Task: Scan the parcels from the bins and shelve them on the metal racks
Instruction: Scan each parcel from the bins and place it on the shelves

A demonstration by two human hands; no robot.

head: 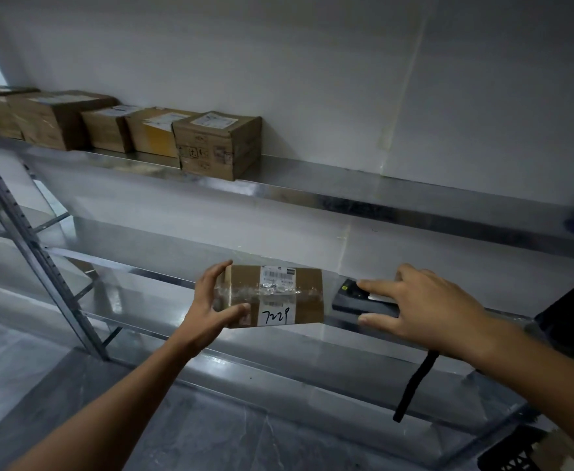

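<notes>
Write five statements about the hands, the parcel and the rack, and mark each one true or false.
1. The left hand grips a cardboard parcel by its left end. True.
2. The right hand holds nothing. False: it holds a dark handheld scanner.
3. A row of cardboard boxes stands on the upper shelf. True.
4. The cardboard parcel has no writing on it. False: a white label on its front bears a handwritten number.
5. A black strap hangs down below the right hand. True.
</notes>
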